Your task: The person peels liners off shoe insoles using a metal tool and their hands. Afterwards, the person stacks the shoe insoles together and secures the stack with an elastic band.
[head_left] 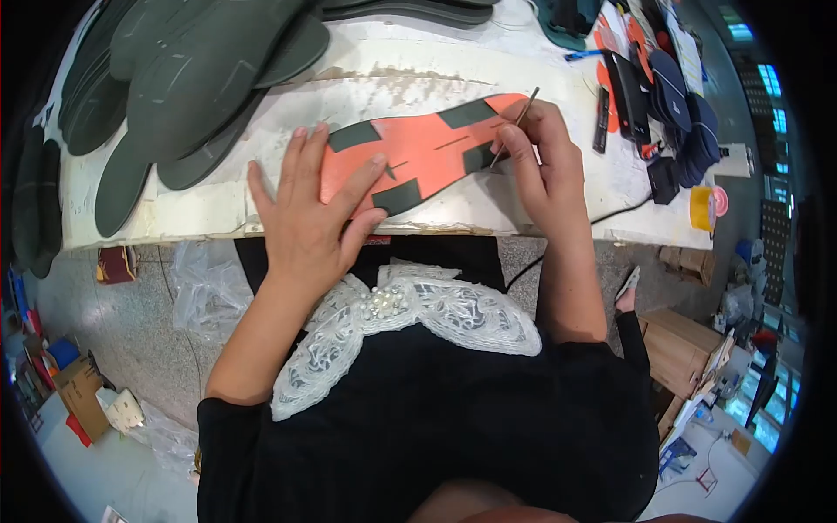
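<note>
Orange template (432, 148) is lying on the worktop (410, 83), just in from the front edge, a narrow bare strip running between them. Behind it, open white surface is stretching back to the far stack of soles (410, 12). To the left, a heap of dark green soles (196, 78) is crowding the surface, sitting near my left grip (309, 205); to the right, a bare patch is separating my right grip (540, 161) from the black cutter (602, 119) and the black case (626, 98). A black cable (621, 212) is crossing the front edge. The template is looking flat and sole-shaped, its rectangular cutouts showing a dark green sole (398, 198) beneath, thin slits marking its middle. My left grip is resting spread, fingers on the template; my right is pinching a thin stick (530, 102), tilted over the right end.
</note>
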Demonstrator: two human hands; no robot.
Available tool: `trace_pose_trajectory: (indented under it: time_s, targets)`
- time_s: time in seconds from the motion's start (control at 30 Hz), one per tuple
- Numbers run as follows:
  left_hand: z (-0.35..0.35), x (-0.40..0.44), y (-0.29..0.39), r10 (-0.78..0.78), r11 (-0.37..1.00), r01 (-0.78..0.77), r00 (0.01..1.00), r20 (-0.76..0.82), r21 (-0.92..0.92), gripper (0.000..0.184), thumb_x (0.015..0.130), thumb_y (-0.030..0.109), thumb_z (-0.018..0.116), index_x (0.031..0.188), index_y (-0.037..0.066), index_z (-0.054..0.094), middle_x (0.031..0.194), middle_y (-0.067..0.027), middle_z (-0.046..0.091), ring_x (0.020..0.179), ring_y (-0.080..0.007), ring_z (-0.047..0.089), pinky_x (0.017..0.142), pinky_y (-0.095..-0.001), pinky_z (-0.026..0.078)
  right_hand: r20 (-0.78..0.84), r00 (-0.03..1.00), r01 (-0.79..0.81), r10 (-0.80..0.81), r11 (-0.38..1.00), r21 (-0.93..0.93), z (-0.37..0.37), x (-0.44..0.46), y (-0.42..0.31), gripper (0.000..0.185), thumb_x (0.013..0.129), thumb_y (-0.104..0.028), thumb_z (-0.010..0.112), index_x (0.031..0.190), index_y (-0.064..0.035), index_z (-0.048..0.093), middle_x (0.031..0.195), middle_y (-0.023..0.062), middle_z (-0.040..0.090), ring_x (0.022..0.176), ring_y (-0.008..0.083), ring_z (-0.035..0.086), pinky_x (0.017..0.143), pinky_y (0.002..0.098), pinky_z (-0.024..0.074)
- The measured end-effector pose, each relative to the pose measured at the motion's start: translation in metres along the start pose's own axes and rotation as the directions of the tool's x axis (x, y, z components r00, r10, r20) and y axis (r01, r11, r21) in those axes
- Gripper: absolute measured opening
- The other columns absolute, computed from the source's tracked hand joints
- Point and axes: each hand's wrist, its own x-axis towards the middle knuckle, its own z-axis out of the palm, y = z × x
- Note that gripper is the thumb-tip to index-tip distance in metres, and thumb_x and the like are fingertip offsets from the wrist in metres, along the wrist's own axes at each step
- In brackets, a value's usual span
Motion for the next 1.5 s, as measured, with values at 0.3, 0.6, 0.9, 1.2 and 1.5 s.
trace_pose_trajectory:
  time_s: [0.3, 0.6, 0.9, 1.2, 1.5]
  targets:
    - [0.004, -0.002, -0.007, 0.073, 0.996, -0.07, 0.995, -0.061, 0.047, 0.048, 0.092, 0.053, 0.058, 0.136, 0.034, 0.063, 0.158, -0.0198, 0.037, 0.146, -0.0392, 0.034, 0.103, -0.0774, 0.019, 0.248, 0.963, 0.1, -0.102, 0.995, 0.022, 0.062, 0.023, -0.025, 0.01, 0.093, 0.001, 0.059, 0.101, -0.0009, 0.063, 0.08, 0.0049, 0.065, 0.064, 0.0116, 0.055, 0.058, 0.0224, 0.0437]
    - [0.007, -0.006, -0.005, -0.012, 1.0, 0.012, 1.0, -0.012, 0.019, 0.053, 0.092, 0.056, 0.056, 0.141, 0.034, 0.058, 0.158, -0.0226, 0.035, 0.147, -0.0386, 0.033, 0.1, -0.0798, 0.02, 0.317, 0.933, 0.17, -0.17, 0.985, 0.028, 0.086, 0.025, -0.046, 0.011, 0.092, 0.005, 0.058, 0.099, 0.0007, 0.065, 0.087, 0.0049, 0.068, 0.069, 0.0123, 0.058, 0.061, 0.0225, 0.0467]
    - [0.007, -0.001, 0.001, -0.009, 1.0, 0.008, 0.999, -0.033, -0.024, 0.056, 0.093, 0.052, 0.057, 0.144, 0.029, 0.057, 0.161, -0.02, 0.031, 0.149, -0.04, 0.029, 0.104, -0.0788, 0.017, 0.416, 0.859, 0.31, -0.298, 0.95, 0.041, 0.049, -0.013, -0.037, 0.01, 0.089, 0.003, 0.062, 0.096, -0.003, 0.065, 0.082, 0.0049, 0.067, 0.063, 0.0145, 0.058, 0.06, 0.0264, 0.047]
    - [0.011, -0.001, -0.003, 0.004, 1.0, -0.002, 0.998, -0.067, 0.027, 0.064, 0.085, 0.062, 0.061, 0.142, 0.033, 0.057, 0.156, -0.0216, 0.038, 0.143, -0.0372, 0.039, 0.101, -0.0787, 0.021, 0.319, 0.946, 0.082, -0.052, 0.993, -0.081, 0.021, -0.025, -0.031, 0.011, 0.089, 0.005, 0.062, 0.095, -0.0032, 0.066, 0.086, 0.0051, 0.068, 0.066, 0.0156, 0.058, 0.062, 0.025, 0.0478]
    - [-0.067, 0.041, -0.069, 0.046, 0.95, 0.091, 0.906, -0.421, 0.299, 0.053, 0.084, 0.044, 0.073, 0.134, 0.028, 0.065, 0.144, -0.018, 0.05, 0.121, -0.0341, 0.054, 0.102, -0.0596, 0.031, -0.182, 0.983, 0.073, -0.038, 0.979, 0.191, -0.029, 0.015, -0.004, 0.006, 0.1, 0.001, 0.053, 0.105, 0.0031, 0.05, 0.096, 0.0148, 0.068, 0.068, 0.0146, 0.059, 0.062, 0.023, 0.0487]
